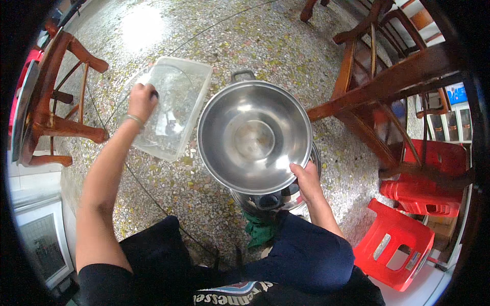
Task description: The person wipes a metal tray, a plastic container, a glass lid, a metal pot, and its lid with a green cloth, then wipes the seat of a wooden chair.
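Note:
My right hand grips the rim of a wide, shiny stainless steel pot, thumb over the edge and fingers outside. The pot has a loop handle on its far side and a dark handle on its near side; nothing lies inside it. Partly hidden beneath it is another round steel vessel or lid. My left hand is closed on the dark knob of a clear round lid, whose edge shows faintly. That lid is over a translucent plastic box on the floor, left of the pot.
Wooden furniture legs stand at the left and right. Red plastic stools are at the lower right. Green cloth or plastic lies between my knees. A white-framed panel is at the lower left. The floor is speckled stone.

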Tool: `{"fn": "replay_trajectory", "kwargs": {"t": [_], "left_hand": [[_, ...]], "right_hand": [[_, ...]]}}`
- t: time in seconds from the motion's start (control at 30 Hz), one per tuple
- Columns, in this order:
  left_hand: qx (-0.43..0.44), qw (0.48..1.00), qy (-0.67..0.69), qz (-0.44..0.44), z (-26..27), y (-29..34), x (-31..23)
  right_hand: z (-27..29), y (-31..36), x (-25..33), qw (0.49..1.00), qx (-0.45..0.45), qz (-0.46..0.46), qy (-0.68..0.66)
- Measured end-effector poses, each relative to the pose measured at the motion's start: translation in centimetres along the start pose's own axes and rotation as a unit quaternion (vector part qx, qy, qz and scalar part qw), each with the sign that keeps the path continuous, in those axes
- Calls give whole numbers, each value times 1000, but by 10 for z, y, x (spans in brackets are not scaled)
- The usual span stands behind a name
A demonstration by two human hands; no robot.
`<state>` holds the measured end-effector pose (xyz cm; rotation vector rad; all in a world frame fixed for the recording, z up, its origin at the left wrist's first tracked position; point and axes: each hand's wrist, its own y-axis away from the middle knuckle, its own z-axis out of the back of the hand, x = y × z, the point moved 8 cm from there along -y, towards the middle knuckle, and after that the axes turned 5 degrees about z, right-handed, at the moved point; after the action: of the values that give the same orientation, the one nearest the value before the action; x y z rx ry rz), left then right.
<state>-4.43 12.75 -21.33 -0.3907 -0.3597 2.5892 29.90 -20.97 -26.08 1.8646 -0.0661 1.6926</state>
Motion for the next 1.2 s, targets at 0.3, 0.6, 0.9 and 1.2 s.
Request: {"fn": "replay_trajectory", "kwargs": {"t": [0.3, 0.6, 0.9, 1.2], "left_hand": [[57, 974, 203, -79, 104, -9, -173], [139, 943, 229, -198, 69, 43, -256], [76, 967, 165, -179, 106, 31, -231], [400, 543, 618, 404, 19, 86, -119]], "right_hand": [[-31, -4, 3, 999, 31, -33, 21], [-52, 1, -10, 997, 68, -24, -27], [-50, 12, 5, 991, 78, -27, -101], [-38, 23, 33, 995, 84, -48, -20]]}}
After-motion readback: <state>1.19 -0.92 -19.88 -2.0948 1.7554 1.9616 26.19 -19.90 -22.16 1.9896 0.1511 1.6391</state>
